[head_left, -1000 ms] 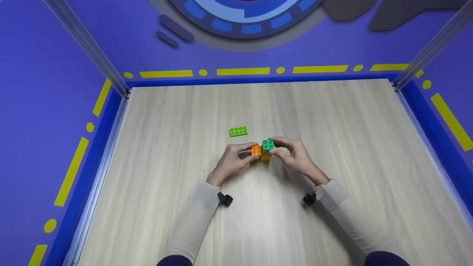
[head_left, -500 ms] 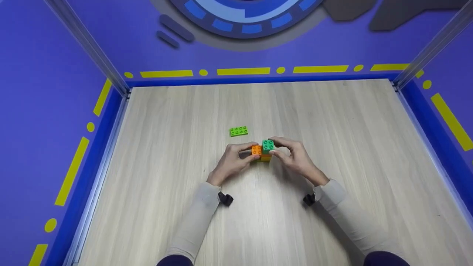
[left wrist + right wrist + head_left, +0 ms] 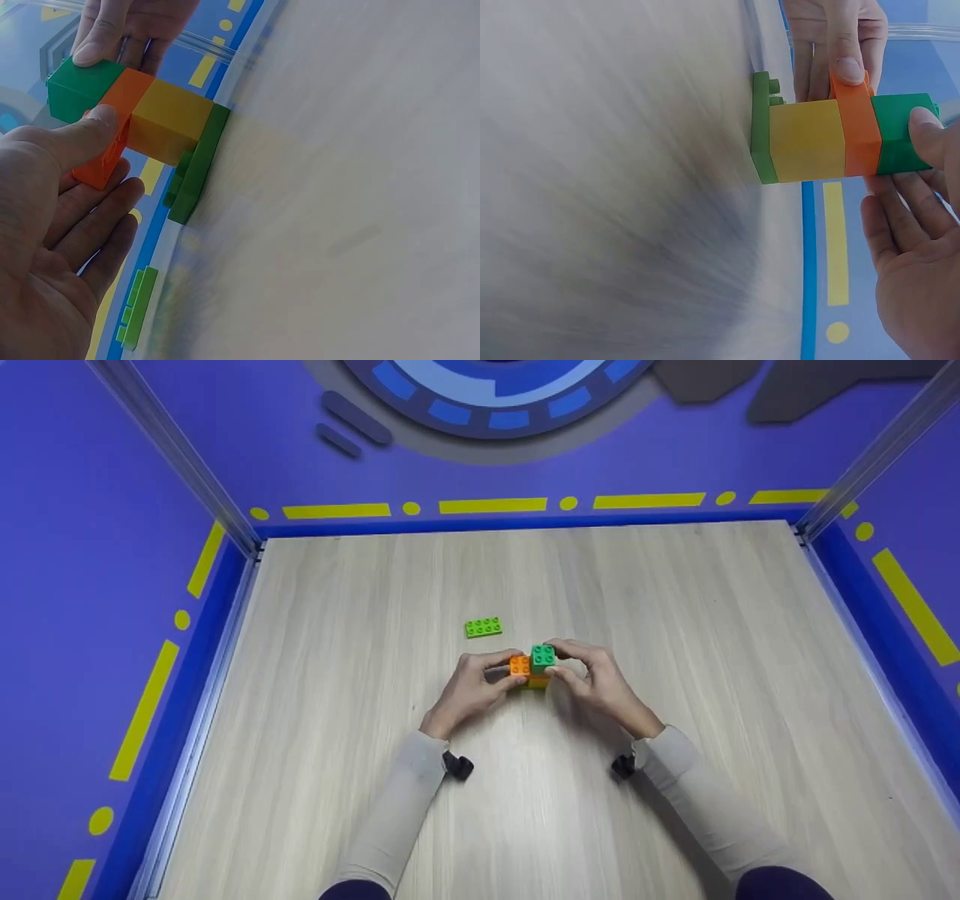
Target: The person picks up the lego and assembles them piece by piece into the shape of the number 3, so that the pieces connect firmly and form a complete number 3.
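Note:
A small tower of toy building bricks stands on the table (image 3: pixel 480 825). At its base lies a green studded plate (image 3: pixel 761 131), with a yellow brick (image 3: pixel 807 142) on one end. Across that brick sits a thinner orange brick (image 3: pixel 127 88), overhanging to the left, and a dark green brick (image 3: pixel 542 655) is on top at the right. My left hand (image 3: pixel 471 686) pinches the overhanging orange end between thumb and fingers. With thumb and fingers, my right hand (image 3: pixel 606 684) grips the dark green brick. The fingers partly cover the tower.
A loose light green plate (image 3: pixel 483 627) with several studs lies behind the tower, a little to the left. Blue panels (image 3: pixel 480 480) with yellow marks border the table at the back and both sides.
Both hands keep their grip on the tower. Apart from a very slight shift of the view and right wrist, nothing visibly moves.

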A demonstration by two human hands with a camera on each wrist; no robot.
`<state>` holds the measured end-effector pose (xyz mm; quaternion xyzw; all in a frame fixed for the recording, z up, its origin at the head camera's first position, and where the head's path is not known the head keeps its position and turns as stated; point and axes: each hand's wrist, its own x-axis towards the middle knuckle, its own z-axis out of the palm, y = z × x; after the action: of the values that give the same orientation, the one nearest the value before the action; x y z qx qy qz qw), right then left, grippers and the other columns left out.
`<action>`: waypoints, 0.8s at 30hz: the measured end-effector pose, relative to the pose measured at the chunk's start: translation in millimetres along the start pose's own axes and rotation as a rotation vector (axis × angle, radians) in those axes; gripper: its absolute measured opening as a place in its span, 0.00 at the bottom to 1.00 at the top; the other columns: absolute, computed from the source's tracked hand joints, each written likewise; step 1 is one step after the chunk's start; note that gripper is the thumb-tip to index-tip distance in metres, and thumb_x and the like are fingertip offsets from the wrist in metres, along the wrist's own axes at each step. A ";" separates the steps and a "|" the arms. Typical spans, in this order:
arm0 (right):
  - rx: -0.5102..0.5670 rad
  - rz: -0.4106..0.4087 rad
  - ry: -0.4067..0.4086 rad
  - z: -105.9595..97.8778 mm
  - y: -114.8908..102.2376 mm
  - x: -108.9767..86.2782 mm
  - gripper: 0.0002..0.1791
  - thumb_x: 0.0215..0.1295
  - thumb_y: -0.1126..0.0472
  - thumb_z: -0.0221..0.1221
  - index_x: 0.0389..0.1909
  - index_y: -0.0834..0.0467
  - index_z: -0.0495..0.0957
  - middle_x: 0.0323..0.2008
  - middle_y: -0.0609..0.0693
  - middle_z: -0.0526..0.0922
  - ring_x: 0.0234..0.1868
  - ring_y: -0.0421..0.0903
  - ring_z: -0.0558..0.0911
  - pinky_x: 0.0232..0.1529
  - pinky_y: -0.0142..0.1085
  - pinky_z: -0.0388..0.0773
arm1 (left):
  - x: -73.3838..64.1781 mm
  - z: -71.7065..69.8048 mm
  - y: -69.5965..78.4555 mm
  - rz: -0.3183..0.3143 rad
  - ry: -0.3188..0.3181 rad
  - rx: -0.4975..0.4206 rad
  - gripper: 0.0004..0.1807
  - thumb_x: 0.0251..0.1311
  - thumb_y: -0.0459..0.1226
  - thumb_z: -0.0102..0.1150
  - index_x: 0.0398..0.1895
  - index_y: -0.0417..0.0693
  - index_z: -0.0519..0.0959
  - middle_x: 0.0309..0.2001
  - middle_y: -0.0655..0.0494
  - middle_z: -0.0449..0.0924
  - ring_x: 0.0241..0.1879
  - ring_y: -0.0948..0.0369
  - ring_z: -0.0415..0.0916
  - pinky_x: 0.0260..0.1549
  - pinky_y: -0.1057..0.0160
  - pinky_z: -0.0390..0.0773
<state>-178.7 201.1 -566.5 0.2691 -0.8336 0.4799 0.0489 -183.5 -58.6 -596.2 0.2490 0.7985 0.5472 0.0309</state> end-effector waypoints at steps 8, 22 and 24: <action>0.020 0.003 0.008 1.3 2.1 -1.9 0.20 0.73 0.60 0.68 0.64 0.55 0.85 0.57 0.51 0.89 0.56 0.52 0.88 0.60 0.54 0.84 | 0.1 1.8 -0.7 -0.012 -0.001 0.001 0.23 0.69 0.41 0.72 0.65 0.47 0.84 0.60 0.50 0.88 0.59 0.59 0.86 0.61 0.55 0.84; 0.161 0.079 0.032 5.3 4.0 -2.1 0.23 0.71 0.65 0.70 0.65 0.63 0.83 0.60 0.54 0.88 0.60 0.48 0.85 0.66 0.36 0.80 | -0.2 -1.3 -0.2 -0.021 0.006 0.012 0.23 0.69 0.41 0.72 0.65 0.47 0.85 0.59 0.51 0.88 0.60 0.58 0.86 0.62 0.56 0.83; 0.179 0.089 0.037 4.7 4.0 -2.4 0.24 0.70 0.66 0.70 0.65 0.66 0.82 0.60 0.55 0.88 0.60 0.48 0.85 0.67 0.39 0.80 | 0.1 -1.7 0.7 -0.016 0.000 0.017 0.23 0.69 0.41 0.72 0.65 0.47 0.85 0.60 0.51 0.88 0.60 0.58 0.86 0.62 0.56 0.84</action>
<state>-177.8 199.8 -572.8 0.2260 -0.7976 0.5589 0.0186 -183.8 -59.9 -594.9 0.2429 0.8052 0.5399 0.0332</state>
